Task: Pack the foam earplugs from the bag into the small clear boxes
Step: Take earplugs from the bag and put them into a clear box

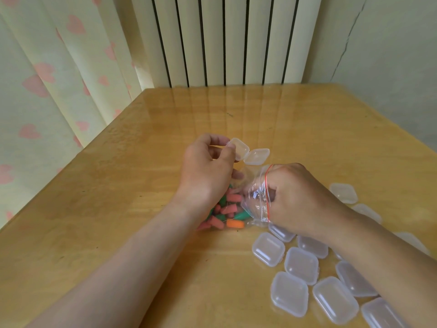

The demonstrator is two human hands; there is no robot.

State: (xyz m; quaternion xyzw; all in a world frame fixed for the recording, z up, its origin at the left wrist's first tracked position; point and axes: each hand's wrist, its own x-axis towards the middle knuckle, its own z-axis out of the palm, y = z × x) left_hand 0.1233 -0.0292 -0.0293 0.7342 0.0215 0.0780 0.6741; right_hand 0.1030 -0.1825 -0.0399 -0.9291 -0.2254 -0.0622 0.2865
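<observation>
left hand (208,171): held up off the table (118,209), wrist over the near end of the bag, thumb and fingertips pinching one corner of the open box. A narrow, light pinch, not a fist.

open box (248,153): tiny clear plastic thing, lid flopped open on its hinge to the right. I'd guess it weighs nothing, is stiff but a bit slippery, and the hinge looks like the weak spot. Best to hold the base by its edges, like it is now, not by the lid.

earplugs (228,210): pink, green and one orange, all inside the bag, lying under the left wrist. Soft squishy foam, so you can't really hurt them; a gentle fingertip pinch on one at a time should do.

bag (256,197): thin crinkly zip bag with a red strip at the mouth, lying on the table between the hands. Floppy, will slide around.

right hand (300,197): fingers curled and pushed into the bag's mouth, plastic draped over them. Can't tell if it's got an earplug yet.

closed boxes (300,265): bunch of them scattered on the table under and near the right forearm.
</observation>
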